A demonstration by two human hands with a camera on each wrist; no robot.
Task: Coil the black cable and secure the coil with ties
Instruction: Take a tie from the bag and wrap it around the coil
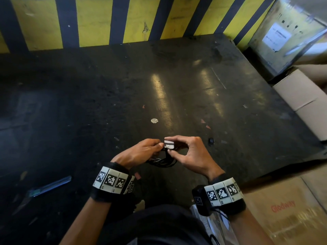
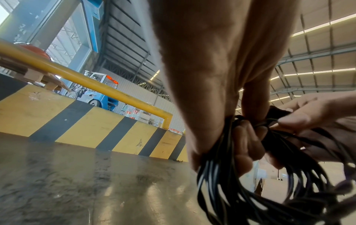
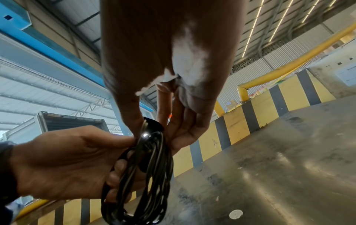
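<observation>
The black cable (image 2: pixel 250 190), already coiled, hangs in loops above the dark floor (image 1: pixel 177 85) from your left hand (image 1: pixel 139 152), whose fingers curl round the bundle, while your right hand (image 1: pixel 189 154) pinches a small black-and-white tie (image 1: pixel 169 144) at its top.

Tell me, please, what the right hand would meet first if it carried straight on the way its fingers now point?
Probably the left hand. The right hand points leftward across the coiled black cable, its fingertips pinching a small black-and-white piece right against the left hand's fingertips. Depth is unclear, but hardly any gap shows.
</observation>
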